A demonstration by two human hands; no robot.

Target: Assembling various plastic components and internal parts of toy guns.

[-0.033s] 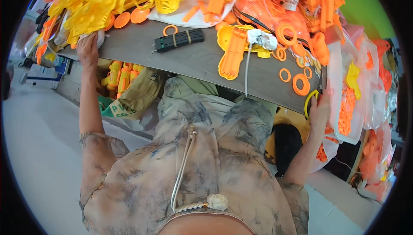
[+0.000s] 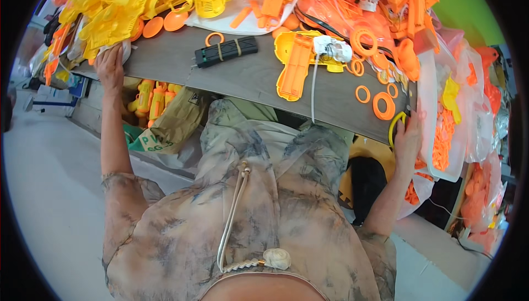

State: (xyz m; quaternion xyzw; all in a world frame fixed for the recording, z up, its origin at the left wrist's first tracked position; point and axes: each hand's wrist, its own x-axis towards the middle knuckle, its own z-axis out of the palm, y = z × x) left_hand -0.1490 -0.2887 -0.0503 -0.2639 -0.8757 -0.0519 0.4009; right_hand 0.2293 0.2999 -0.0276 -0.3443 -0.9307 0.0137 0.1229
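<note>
While both hands grip the table [image 2: 248,80] edge, left hand [image 2: 112,65] curled at the far left corner and right hand [image 2: 408,136] wrapped on a yellow ring [image 2: 392,127], the orange blaster [image 2: 295,67] lies between them, lengthwise away, nearer the right

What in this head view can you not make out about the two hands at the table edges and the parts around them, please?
- Left hand: its fingertips are buried under the yellow plastic parts, so any grip is hidden.
- Right hand: it is at the yellow ring on the table edge; whether it grips the ring is unclear.
- Under the table: the orange-and-yellow pieces are partly covered by the tabletop.
- Orange parts: cut off at the top edge.
</note>
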